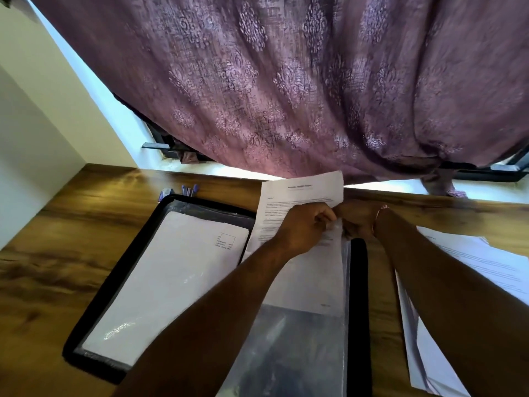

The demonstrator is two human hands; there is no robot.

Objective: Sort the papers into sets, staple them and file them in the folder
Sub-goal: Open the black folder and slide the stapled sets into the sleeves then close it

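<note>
On the wooden desk point(71, 224) the black folder point(359, 296) is lying open, its left pocket holding filed sheets point(171, 282) and its clear sleeve point(286, 353) facing up for loading. The paper set point(303, 190) is sitting partway inside that sleeve. The left hand point(303, 224) is pinching it to steer it down, while the right hand point(357, 219), close alongside, is seemingly gripping the sleeve's mouth open.

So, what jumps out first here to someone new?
A purple patterned curtain fills the top half. At centre the left hand grips a printed white paper sheet beside the right hand, above the open black folder with clear plastic sleeves on the wooden desk.
</note>
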